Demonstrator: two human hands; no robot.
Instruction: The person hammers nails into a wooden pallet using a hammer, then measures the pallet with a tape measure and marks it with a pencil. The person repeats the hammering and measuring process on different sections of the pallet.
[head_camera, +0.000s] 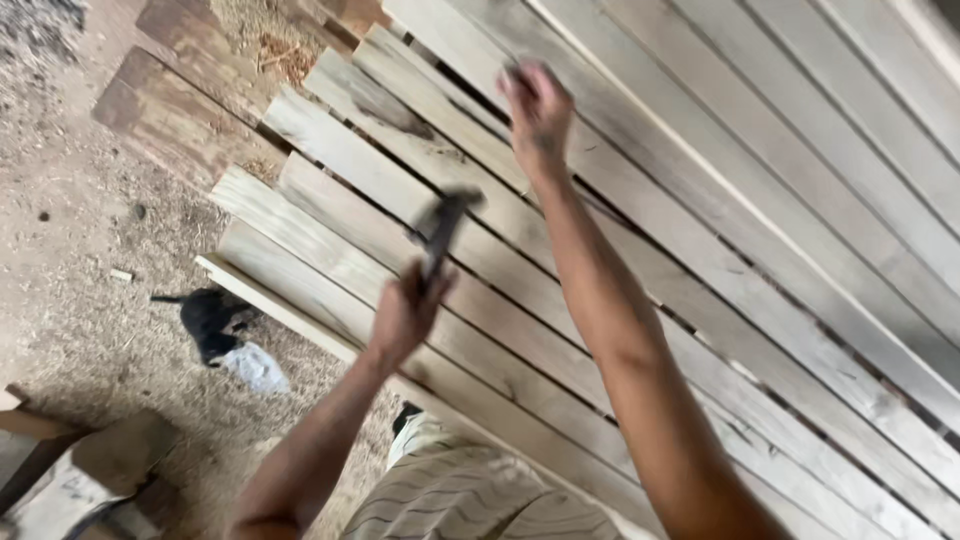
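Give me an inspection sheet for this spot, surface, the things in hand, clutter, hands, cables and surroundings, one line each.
Surface: pale wooden slats laid side by side with narrow gaps, running diagonally across the view.
Job's things: a dark hammer, blurred, raised over the slats.
Clutter: a black scrap and a whitish crumpled piece on the dirt ground; darker boards beside the slats.
Hands: left hand closed on the hammer handle; right hand pinched against a slat, what it pinches too blurred to tell.
Cables: nothing seen.
Surroundings: sawdust and wood bits on the ground; wooden blocks at lower left; the person's striped garment at the bottom edge.
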